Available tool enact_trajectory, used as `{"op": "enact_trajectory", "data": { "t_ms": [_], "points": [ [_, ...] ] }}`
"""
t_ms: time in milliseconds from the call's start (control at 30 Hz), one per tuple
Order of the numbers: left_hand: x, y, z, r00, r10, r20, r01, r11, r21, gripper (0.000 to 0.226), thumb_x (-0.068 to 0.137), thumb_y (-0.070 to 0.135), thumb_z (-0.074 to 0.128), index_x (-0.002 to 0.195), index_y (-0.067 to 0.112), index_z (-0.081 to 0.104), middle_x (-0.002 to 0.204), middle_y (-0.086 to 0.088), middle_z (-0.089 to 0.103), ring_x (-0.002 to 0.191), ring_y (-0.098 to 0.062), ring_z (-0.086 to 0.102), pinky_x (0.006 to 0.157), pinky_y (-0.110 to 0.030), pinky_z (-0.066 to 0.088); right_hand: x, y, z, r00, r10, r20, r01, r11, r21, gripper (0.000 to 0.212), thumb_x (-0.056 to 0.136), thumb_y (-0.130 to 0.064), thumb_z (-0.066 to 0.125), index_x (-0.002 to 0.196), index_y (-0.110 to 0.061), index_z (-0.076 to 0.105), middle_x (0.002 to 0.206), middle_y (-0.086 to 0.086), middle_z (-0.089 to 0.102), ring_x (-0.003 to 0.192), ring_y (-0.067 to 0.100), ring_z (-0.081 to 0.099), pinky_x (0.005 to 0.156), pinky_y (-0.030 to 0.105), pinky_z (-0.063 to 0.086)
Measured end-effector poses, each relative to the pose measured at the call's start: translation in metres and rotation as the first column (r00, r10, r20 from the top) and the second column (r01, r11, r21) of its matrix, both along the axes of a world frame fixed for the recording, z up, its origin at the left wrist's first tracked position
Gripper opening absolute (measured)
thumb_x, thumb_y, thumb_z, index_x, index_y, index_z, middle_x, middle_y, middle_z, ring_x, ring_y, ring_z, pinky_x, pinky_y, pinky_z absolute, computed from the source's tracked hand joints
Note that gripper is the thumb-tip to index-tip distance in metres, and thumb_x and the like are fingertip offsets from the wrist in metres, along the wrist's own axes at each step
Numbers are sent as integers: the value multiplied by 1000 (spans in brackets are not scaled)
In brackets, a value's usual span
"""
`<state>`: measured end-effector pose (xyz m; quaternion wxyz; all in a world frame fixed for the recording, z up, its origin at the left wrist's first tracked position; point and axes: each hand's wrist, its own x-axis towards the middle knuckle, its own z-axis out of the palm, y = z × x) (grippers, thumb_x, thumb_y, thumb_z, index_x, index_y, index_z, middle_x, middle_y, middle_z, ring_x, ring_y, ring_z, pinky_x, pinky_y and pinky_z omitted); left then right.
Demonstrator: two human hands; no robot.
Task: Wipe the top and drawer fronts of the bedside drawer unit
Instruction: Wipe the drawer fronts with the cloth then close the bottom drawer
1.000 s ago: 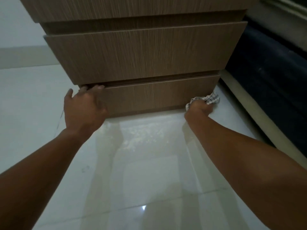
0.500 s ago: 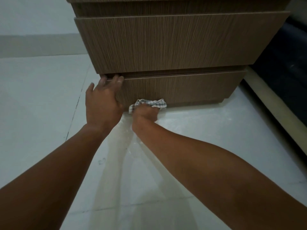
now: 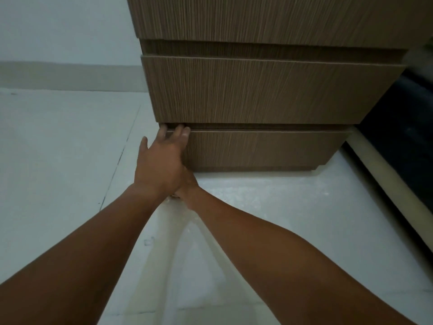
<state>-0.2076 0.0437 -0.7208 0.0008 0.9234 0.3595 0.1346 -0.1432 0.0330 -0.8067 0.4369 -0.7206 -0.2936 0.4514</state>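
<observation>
**Hands meet at the lower left corner of the bedside unit**

Pale glossy floor tiles (image 3: pixel 58 160) fill the foreground, running back to a light skirting board (image 3: pixel 70 76) and a plain wall on the left. On this floor stands the wood-grain bedside drawer unit (image 3: pixel 269 24), seen from low down; its top is out of view. Three stepped fronts show: an upper front cut off by the frame, the middle drawer front (image 3: pixel 264 90), and the bottom drawer front (image 3: pixel 262 148), which reaches almost to the floor. Right of the unit a dark bed side (image 3: pixel 403 141) sits above a pale base rail (image 3: pixel 384 174).

The left hand (image 3: pixel 161 163) lies against the left end of the bottom drawer front, fingers (image 3: pixel 186 132) spread and hooked over its top edge into the dark gap beneath the middle drawer; its grip is released, holding nothing. The right hand (image 3: pixel 188 184) is tucked under and behind the left, at the front's lower left corner near the floor, mostly hidden, so I cannot tell whether its grip is clenched or what it holds. Both bare forearms converge there from the lower corners, and their reflections show in the tile.
</observation>
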Motion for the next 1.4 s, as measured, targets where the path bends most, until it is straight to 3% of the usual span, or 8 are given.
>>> {"op": "enact_trajectory", "data": {
  "t_ms": [233,367,500,700,900,1067,1233,1400],
  "points": [
    [10,-23,33,979,94,-178,-125,978,-170,77,86,43,57,152,21,25,157,-3,30,148,-32,17,115,-63,14,49,-80,71,880,40,473,40,987,-158,49,82,-59,63,107,-18,73,102,5,74,94,26,70,75,31,52],
    [31,-53,81,952,121,-280,-150,985,-86,43,83,29,58,125,23,59,120,-7,63,116,-30,56,101,-48,43,107,-129,123,829,-86,553,176,978,-111,31,83,-36,71,111,-23,67,109,2,73,88,21,69,60,23,54],
    [64,-90,144,987,42,-154,-54,996,-76,29,88,25,58,115,16,63,108,-10,64,98,-28,63,92,-44,51,167,-188,187,750,-209,627,259,966,13,34,91,-6,64,116,-29,68,120,1,65,104,25,66,86,33,57],
    [117,-133,242,965,-204,166,160,957,243,33,93,29,56,125,25,64,136,-5,60,133,-21,47,110,-41,38,230,-251,307,414,-377,829,430,883,187,12,94,-8,58,90,-15,66,87,4,65,72,18,62,60,33,57],
    [162,-135,335,902,-325,282,171,872,459,44,87,31,56,130,27,62,141,2,56,136,-22,44,111,-45,34,268,-264,422,-20,-595,804,439,717,541,34,86,-41,69,113,-23,60,112,7,53,98,26,56,72,36,48],
    [191,-109,364,947,-190,260,85,925,369,52,92,43,46,139,24,55,146,-1,52,138,-26,41,110,-48,31,295,-218,465,18,-595,804,298,771,563,41,91,-25,58,130,-23,48,124,11,47,106,28,47,80,34,37],
    [209,-69,367,985,-18,171,-16,981,192,56,96,51,26,128,20,60,137,-4,58,130,-31,47,107,-55,32,295,-157,460,365,-303,880,279,938,207,53,92,-60,42,121,-20,61,120,6,65,113,29,58,103,54,40],
    [213,-47,375,999,29,-32,-31,998,-49,68,97,60,11,156,27,18,165,-6,10,151,-33,3,116,-61,-3,291,-123,470,376,-46,925,251,966,-55,62,99,-54,25,146,-19,44,158,6,37,147,32,27,115,66,13]
  ]
}}
